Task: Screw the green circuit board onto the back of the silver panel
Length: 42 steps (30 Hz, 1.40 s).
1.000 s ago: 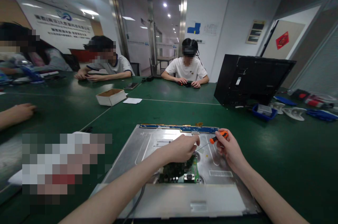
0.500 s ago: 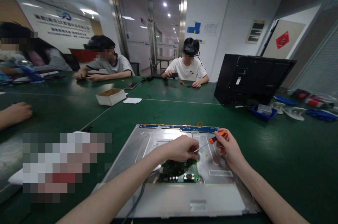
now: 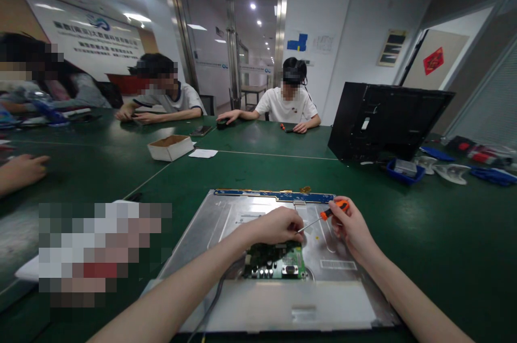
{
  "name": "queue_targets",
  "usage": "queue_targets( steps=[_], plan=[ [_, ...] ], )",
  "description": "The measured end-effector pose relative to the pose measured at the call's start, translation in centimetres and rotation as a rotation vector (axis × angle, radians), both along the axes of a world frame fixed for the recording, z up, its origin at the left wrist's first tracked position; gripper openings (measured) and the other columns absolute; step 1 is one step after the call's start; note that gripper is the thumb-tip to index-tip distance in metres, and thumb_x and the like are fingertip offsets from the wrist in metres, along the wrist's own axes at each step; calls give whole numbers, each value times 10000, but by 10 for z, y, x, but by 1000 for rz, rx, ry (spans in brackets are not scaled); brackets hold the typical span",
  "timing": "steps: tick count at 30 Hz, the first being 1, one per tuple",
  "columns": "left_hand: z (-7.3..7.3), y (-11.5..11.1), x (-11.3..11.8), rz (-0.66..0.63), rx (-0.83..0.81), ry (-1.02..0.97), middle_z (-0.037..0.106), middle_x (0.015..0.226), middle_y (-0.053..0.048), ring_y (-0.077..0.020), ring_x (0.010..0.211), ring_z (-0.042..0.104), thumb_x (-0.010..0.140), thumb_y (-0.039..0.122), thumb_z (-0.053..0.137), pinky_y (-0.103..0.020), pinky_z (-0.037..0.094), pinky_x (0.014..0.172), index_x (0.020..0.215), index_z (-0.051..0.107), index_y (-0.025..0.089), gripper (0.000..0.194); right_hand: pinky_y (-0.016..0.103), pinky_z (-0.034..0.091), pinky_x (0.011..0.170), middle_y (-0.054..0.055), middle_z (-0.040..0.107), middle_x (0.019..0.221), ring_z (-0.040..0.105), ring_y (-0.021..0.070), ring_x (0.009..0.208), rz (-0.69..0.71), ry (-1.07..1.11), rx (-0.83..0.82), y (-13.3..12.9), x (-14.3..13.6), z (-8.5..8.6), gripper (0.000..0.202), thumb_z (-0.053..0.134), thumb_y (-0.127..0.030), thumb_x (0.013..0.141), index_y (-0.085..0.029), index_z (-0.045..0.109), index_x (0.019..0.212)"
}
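A metal-backed display panel [image 3: 343, 305] lies flat before me, with a blue circuit strip [image 3: 258, 195] along its far edge. On its middle sits a green circuit board [image 3: 274, 267], partly covered by my left arm. My right hand [image 3: 348, 222] is closed around the orange-and-black handle of a screwdriver [image 3: 334, 209]. The thin shaft slants down to the left, its tip at the fingers of my left hand [image 3: 283, 224]. Those fingers are curled together just above the board's far edge; whatever they pinch is hidden. A dark cable [image 3: 216, 294] runs from the board toward me.
A black monitor housing [image 3: 388, 122] stands at the back right, beside a blue tray [image 3: 405, 170]. An open white box [image 3: 170, 148] and a paper slip [image 3: 203, 153] lie left of centre. Co-workers sit across the green table [image 3: 262, 168]; another person's hand [image 3: 24, 173] rests at left.
My hands and the screwdriver stay almost still at the board. Across the table, a co-worker has reached sideways to set a hand on a dark object on the tabletop.
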<state>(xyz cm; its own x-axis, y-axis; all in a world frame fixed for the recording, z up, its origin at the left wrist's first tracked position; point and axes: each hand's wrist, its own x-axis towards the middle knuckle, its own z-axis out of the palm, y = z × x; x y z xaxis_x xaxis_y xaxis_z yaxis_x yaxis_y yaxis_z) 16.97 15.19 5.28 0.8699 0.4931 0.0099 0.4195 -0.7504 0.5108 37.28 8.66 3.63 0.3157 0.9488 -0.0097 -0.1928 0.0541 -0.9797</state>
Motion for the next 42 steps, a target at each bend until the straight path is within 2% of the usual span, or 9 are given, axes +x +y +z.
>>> queue_targets(
  steps=[3, 6, 15, 20, 31, 39, 42],
  plan=[
    [-1, 1, -2, 4, -35, -33, 639, 741, 3, -137, 687, 537, 894, 187, 647, -212, 358, 629, 796, 682, 147, 111, 170, 273, 336, -108, 493, 443, 401, 83, 343, -11, 1, 9, 0, 0, 0, 632, 868, -632, 560, -233, 526, 912],
    [-1, 2, -4, 7, -60, -48, 680, 807, -8, -144, 740, 574, 872, 78, 558, -210, 391, 672, 860, 696, 152, 157, 178, 287, 335, -101, 506, 474, 408, 85, 351, -17, 3, 20, 0, 0, 1, 621, 871, -621, 567, -233, 533, 915],
    [-4, 8, -9, -5, -209, -88, 710, 841, -8, -148, 766, 636, 812, 136, 661, -212, 472, 700, 893, 727, 157, 106, 195, 318, 344, -78, 543, 520, 424, 95, 389, -50, -4, 56, -1, 0, 6, 588, 860, -619, 589, -240, 547, 913],
    [-8, 11, -10, 9, -318, -152, 707, 809, -5, -143, 752, 622, 796, 149, 705, -210, 458, 694, 875, 750, 158, 91, 204, 325, 342, -77, 552, 525, 442, 113, 401, -86, -14, 54, -1, 1, 9, 630, 859, -632, 571, -254, 535, 956],
    [-13, 13, -10, -3, -309, -169, 739, 864, -25, -158, 810, 652, 861, 190, 695, -218, 459, 754, 910, 771, 160, 95, 207, 327, 341, -75, 548, 535, 441, 112, 390, -77, -53, 48, -1, -2, 9, 683, 838, -679, 559, -244, 533, 988],
    [-12, 13, -11, 9, -336, -202, 753, 834, -13, -153, 781, 653, 783, 119, 732, -218, 456, 728, 867, 796, 176, 121, 228, 369, 356, -65, 545, 572, 476, 144, 450, -143, -158, 119, -4, 0, 6, 618, 805, -648, 662, -267, 524, 1060],
    [-14, 13, -11, 28, -379, -210, 755, 828, -12, -149, 768, 656, 779, 130, 740, -217, 460, 717, 860, 796, 175, 109, 241, 411, 402, -58, 545, 633, 513, 155, 503, -164, -272, 201, -4, 0, 13, 558, 757, -596, 757, -279, 521, 1150]
  ],
)
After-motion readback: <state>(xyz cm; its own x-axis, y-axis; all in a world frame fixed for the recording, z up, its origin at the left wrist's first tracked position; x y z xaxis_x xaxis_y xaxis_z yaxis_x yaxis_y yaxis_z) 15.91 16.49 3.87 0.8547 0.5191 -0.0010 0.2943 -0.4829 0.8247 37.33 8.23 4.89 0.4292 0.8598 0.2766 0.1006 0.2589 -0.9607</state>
